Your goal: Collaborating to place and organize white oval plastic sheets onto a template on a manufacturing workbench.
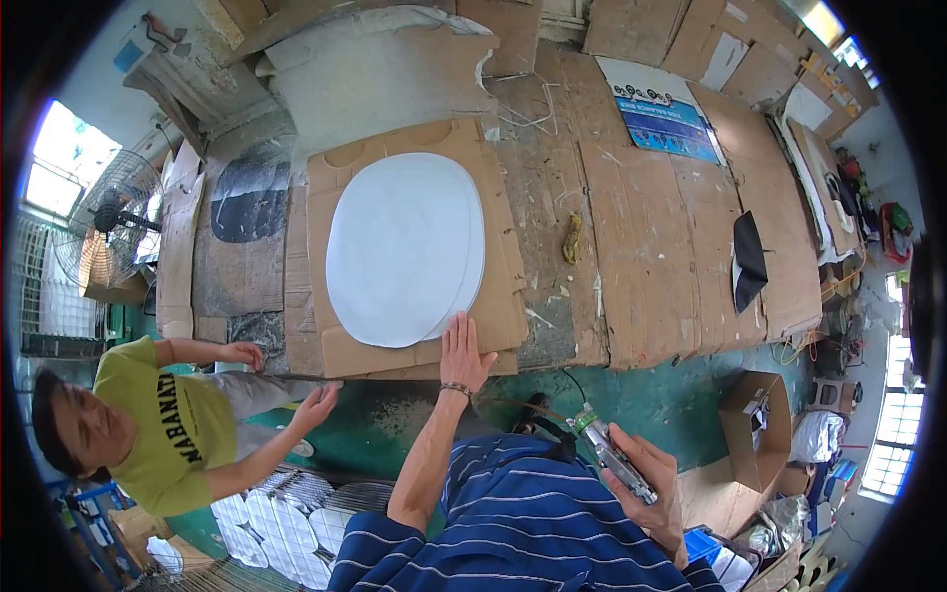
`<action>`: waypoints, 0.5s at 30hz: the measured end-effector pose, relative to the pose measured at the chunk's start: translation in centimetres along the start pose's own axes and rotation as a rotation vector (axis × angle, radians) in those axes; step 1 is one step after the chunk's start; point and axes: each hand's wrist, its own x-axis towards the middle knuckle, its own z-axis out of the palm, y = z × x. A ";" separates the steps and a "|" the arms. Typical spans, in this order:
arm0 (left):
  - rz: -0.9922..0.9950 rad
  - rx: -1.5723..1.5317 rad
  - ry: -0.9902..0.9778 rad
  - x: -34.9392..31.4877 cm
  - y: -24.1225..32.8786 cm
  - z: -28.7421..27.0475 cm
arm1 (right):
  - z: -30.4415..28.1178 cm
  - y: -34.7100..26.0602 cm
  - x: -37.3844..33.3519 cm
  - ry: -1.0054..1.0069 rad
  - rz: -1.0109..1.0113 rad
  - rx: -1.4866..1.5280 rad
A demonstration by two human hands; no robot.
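My left hand (467, 357) lies flat with fingers stretched out. Its fingertips touch the lower right edge of two overlapping white oval sheets (400, 247). They rest on a piece of brown cardboard (503, 306) at the front of the worktable. Low at my right side, off the table, my right hand (646, 479) is wrapped round a long silver tool (614, 456) with a green end. A thin dark line runs near that end; the tool's exact kind cannot be made out.
A person in a yellow-green shirt (182, 424) stands at the left, hands near the table edge. On the cardboard-covered table lie a yellowish-brown object (572, 239), a folded black piece (750, 261) and a blue-and-white printed board (659, 113). An open carton (755, 431) stands at right.
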 end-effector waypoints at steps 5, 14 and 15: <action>-0.005 -0.005 -0.020 0.3 0.2 0.5 | 0.8 -0.7 -0.4 0.027 0.006 -0.020; -0.021 -0.072 0.000 0.9 0.3 0.2 | 3.3 -2.6 -0.1 0.059 0.061 -0.049; -0.028 -0.077 -0.001 0.6 0.2 0.2 | 3.5 -2.7 -0.3 0.051 0.061 -0.053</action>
